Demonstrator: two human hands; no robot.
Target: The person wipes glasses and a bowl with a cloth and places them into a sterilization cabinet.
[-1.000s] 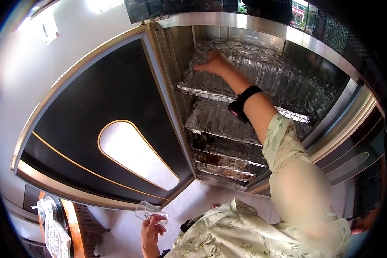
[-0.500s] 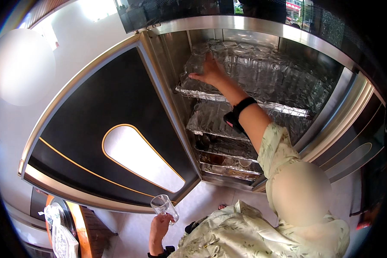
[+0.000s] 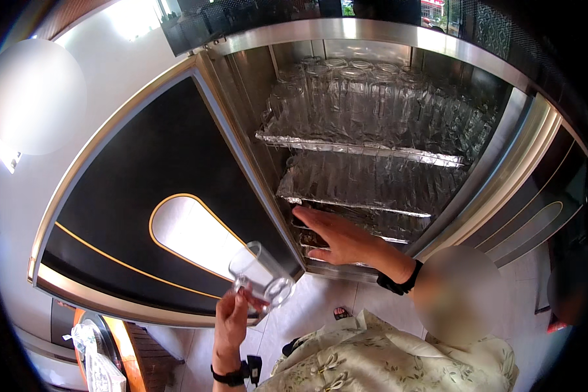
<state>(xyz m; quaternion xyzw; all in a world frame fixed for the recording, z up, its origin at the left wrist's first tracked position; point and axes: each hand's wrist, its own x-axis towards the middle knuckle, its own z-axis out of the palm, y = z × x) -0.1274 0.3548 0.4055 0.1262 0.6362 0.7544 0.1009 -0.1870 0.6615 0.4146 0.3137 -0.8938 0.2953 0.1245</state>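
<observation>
The right hand (image 3: 349, 242) has come down from the glasses on the top shelf to the front of the lower shelves, and the left hand (image 3: 232, 317) has raised its drinking glass (image 3: 258, 266) closer to the open door. Largest is the steel cabinet (image 3: 372, 29), its black door (image 3: 130, 157) swung open to the left, with a pale teardrop panel edged in gold. Inside, the foil-covered top shelf (image 3: 359, 150) carries rows of clear glasses (image 3: 385, 98). The raised glass is clear, straight-sided and thick-based, tilted with its mouth to the upper left, in front of the door; any handle is hard to make out. The left grip is clamped on its side; the right grip is empty, thumb apart from the straight fingers.
</observation>
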